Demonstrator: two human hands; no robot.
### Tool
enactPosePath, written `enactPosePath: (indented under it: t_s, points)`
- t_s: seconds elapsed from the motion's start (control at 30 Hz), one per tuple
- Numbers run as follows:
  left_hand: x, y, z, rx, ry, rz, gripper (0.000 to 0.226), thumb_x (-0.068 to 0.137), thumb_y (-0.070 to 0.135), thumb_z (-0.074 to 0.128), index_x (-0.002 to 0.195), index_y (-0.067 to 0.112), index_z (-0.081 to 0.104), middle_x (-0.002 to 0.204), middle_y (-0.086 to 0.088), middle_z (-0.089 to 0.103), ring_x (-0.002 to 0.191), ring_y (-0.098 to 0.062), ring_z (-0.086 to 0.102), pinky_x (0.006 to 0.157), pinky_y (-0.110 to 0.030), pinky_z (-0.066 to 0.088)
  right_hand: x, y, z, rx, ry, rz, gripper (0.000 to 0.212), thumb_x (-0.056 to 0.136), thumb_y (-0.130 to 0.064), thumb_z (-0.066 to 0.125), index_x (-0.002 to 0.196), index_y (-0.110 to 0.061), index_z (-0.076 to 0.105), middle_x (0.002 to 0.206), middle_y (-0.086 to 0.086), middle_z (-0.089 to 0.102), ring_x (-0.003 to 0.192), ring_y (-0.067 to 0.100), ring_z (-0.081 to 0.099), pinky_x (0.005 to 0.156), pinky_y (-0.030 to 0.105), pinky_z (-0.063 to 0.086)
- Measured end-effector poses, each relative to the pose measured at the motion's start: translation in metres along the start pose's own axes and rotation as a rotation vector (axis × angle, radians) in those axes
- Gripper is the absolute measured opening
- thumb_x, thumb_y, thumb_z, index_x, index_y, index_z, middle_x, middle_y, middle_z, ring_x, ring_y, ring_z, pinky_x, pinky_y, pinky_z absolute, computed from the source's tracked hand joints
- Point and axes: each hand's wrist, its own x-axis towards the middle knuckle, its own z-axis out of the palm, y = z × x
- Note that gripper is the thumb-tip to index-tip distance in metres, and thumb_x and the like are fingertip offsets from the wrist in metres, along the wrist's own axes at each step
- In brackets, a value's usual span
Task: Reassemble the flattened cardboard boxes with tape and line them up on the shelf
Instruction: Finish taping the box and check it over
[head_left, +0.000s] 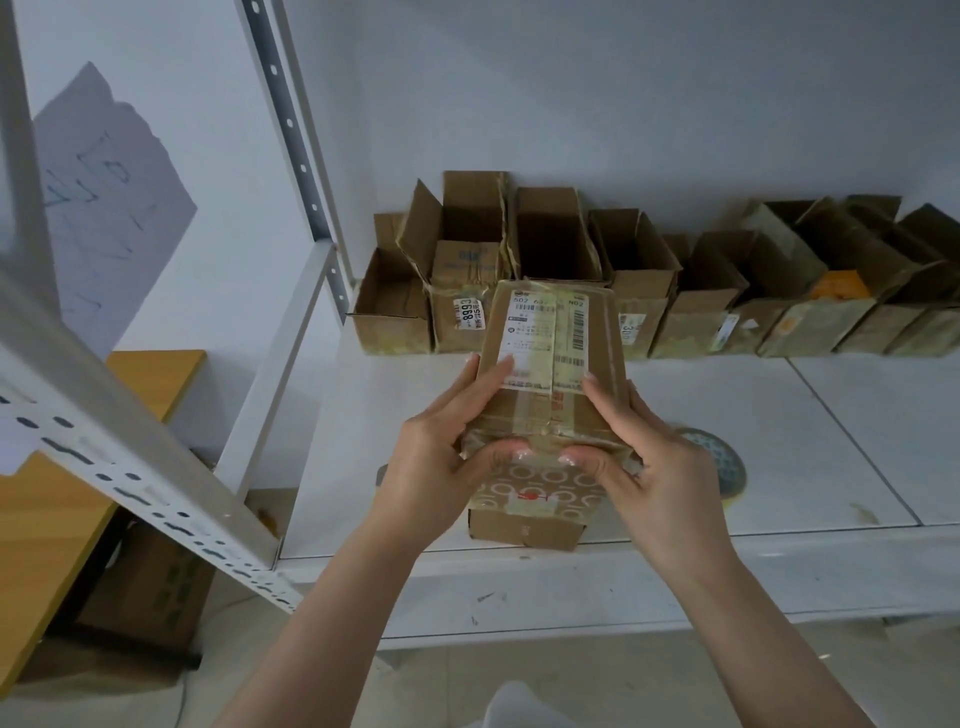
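Above the white shelf (779, 441) I hold a small cardboard box (550, 364) with shipping labels on its face. My left hand (441, 457) grips its left side, thumb pressed on the taped lower edge. Gripping the right side the same way is my right hand (654, 467). Below the held box another cardboard piece (530, 514) with a printed ring pattern lies near the shelf's front edge. A tape roll (722, 462) sits partly hidden behind my right hand.
Along the back wall stands a row of several reassembled open boxes (639, 280). A perforated white shelf post (140, 499) slants across the left. Farther left is a wooden table (62, 493), with a box (150, 587) on the floor beneath it.
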Motion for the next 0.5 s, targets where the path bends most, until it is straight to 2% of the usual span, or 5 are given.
enactPosePath:
  t_s: [0.13,0.2,0.27,0.37,0.5]
  points:
    - [-0.001,0.007,-0.006,-0.204,0.019,-0.006,0.074,0.092,0.063,0.042,0.152,0.025,0.022,0.152,0.000,0.042,0.142,-0.017,0.038,0.106,-0.050,0.045,0.006,-0.001,-0.021,0.194,0.016,0.091,0.065,0.072,-0.053,0.065,0.132,-0.032,0.054,0.117,-0.007,0.068,0.084,-0.018,0.061,0.076,0.010,0.053]
    - [0.003,0.015,0.001,-0.174,0.070,-0.021,0.062,0.099,0.058,0.024,0.152,0.024,0.025,0.152,0.002,0.042,0.142,-0.015,0.037,0.112,-0.050,0.038,0.008,-0.004,-0.029,0.243,0.019,0.108,0.064,0.071,-0.053,0.066,0.130,-0.030,0.058,0.100,-0.017,0.069,0.070,-0.017,0.060,0.066,0.005,0.050]
    - [0.006,0.023,0.011,-0.156,0.074,-0.017,0.055,0.103,0.044,0.018,0.152,0.022,0.026,0.153,-0.003,0.040,0.141,-0.021,0.039,0.111,-0.052,0.038,0.008,-0.008,-0.033,0.279,0.015,0.146,0.062,0.069,-0.055,0.066,0.127,-0.036,0.059,0.109,-0.013,0.071,0.081,-0.008,0.067,0.074,0.020,0.057]
    - [0.006,0.030,0.021,-0.187,0.054,-0.023,0.064,0.098,0.061,0.021,0.151,0.025,0.028,0.153,-0.007,0.037,0.138,-0.024,0.042,0.107,-0.049,0.043,0.007,-0.011,-0.038,0.292,0.026,0.181,0.058,0.066,-0.059,0.066,0.122,-0.045,0.058,0.111,-0.014,0.071,0.091,0.002,0.070,0.081,0.039,0.059]
    - [0.004,0.032,0.028,-0.129,0.020,-0.007,0.069,0.089,0.074,0.025,0.144,0.032,0.031,0.150,-0.007,0.036,0.137,-0.031,0.041,0.102,-0.055,0.045,0.005,-0.011,-0.042,0.303,0.021,0.199,0.059,0.066,-0.059,0.066,0.122,-0.044,0.058,0.110,-0.018,0.070,0.092,0.002,0.070,0.082,0.041,0.059]
